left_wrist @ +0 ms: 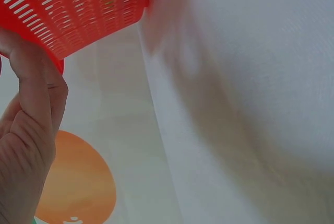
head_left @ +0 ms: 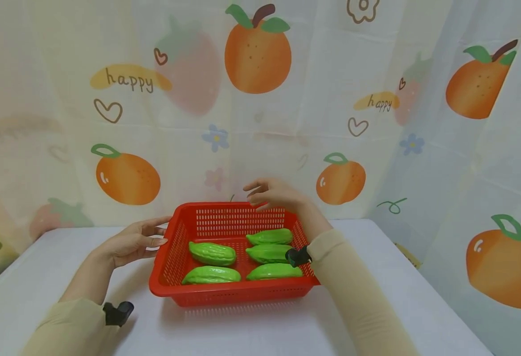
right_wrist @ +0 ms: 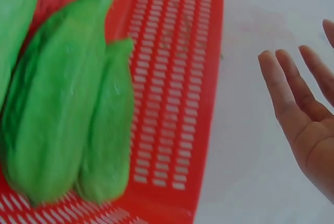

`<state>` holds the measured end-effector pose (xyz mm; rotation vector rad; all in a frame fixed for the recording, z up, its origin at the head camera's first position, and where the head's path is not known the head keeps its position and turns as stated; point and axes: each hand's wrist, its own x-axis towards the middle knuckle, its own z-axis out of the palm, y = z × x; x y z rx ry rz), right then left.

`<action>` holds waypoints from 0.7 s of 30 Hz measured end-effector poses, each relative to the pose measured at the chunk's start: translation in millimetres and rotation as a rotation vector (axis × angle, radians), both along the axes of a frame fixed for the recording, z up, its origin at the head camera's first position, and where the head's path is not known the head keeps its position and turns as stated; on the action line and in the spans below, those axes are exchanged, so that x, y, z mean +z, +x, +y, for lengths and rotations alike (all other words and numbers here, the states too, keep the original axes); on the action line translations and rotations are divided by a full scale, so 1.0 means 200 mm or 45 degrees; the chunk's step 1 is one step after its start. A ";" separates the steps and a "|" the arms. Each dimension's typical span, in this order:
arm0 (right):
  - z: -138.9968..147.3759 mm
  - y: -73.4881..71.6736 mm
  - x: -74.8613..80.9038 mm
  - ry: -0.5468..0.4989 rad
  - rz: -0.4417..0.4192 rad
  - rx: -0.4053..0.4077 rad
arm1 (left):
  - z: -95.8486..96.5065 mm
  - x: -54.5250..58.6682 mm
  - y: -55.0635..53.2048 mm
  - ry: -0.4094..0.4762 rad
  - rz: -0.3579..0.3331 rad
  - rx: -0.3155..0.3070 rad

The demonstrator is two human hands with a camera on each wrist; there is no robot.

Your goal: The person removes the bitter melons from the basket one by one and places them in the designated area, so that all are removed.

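A red plastic basket (head_left: 242,291) with slotted walls stands on the white table. Several bright green bitter melons lie in it: an upper left one (head_left: 212,253), a lower left one (head_left: 212,275), and three stacked in a column on the right, the middle one (head_left: 266,253) among them. At the basket's left rim my left hand (head_left: 131,242) grips the edge with bent fingers, seen closer in the left wrist view (left_wrist: 31,93). My right hand (head_left: 275,194) hovers over the far right rim, fingers loosely extended and holding nothing; the right wrist view shows it apart from the basket.
Behind the table hangs a pale curtain (head_left: 260,133) printed with oranges, strawberries and hearts. The white table (head_left: 367,306) extends on both sides of the basket. A yellowish patterned item (head_left: 408,254) shows past the table's right edge.
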<state>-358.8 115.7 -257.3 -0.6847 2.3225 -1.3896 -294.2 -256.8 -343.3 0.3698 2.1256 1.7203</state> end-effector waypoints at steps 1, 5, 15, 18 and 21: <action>-0.02 0.01 -0.01 0.006 -0.005 0.012 | 0.00 0.00 0.00 0.003 0.000 0.000; -0.08 0.02 -0.04 0.017 -0.016 0.065 | 0.00 -0.01 0.00 0.009 -0.003 0.000; -0.25 0.02 -0.13 0.031 -0.124 0.138 | -0.01 -0.01 0.00 0.008 0.002 -0.012; -0.29 0.02 -0.15 0.078 -0.143 0.175 | -0.01 -0.01 0.00 0.023 -0.004 -0.014; -0.31 0.02 -0.16 0.124 -0.152 0.200 | 0.00 -0.01 0.00 0.031 -0.005 -0.016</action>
